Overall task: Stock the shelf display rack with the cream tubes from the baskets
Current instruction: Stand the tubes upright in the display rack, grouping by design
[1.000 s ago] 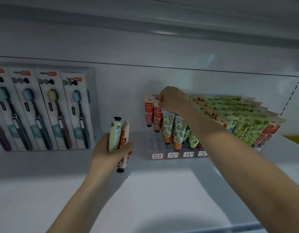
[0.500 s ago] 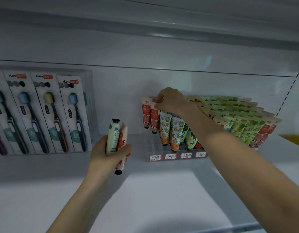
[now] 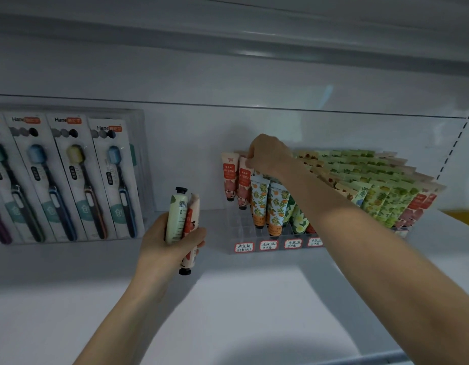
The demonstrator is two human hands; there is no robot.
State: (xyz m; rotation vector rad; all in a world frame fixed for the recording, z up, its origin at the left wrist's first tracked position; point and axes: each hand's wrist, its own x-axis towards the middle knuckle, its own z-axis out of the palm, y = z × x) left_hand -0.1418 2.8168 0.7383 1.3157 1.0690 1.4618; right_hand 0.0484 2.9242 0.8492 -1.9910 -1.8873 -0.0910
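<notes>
Left grip [image 3: 172, 241] clamps two cream tubes [image 3: 182, 219]. Right grip [image 3: 267, 154] pinches red tube [image 3: 244, 185] top in rack [image 3: 238, 233]; forearm [image 3: 333, 206] hides middle rows. Toothbrush packs [image 3: 70, 180] left.

A clear acrylic display rack [image 3: 241, 230], centre right of the frame, shows a smooth, see-through front wall carrying white paper labels [image 3: 268, 245] edged in red. The racked cream tubes [image 3: 275, 206] are soft printed plastic with a slight sheen and flat crimped ends. At centre, two cream tubes [image 3: 176, 219] carry black plastic caps [image 3: 181, 191]. At left, toothbrush packs [image 3: 70, 180] pair printed card with glossy clear plastic blisters. The white shelf [image 3: 254, 312] looks smooth, painted and faintly reflective.
</notes>
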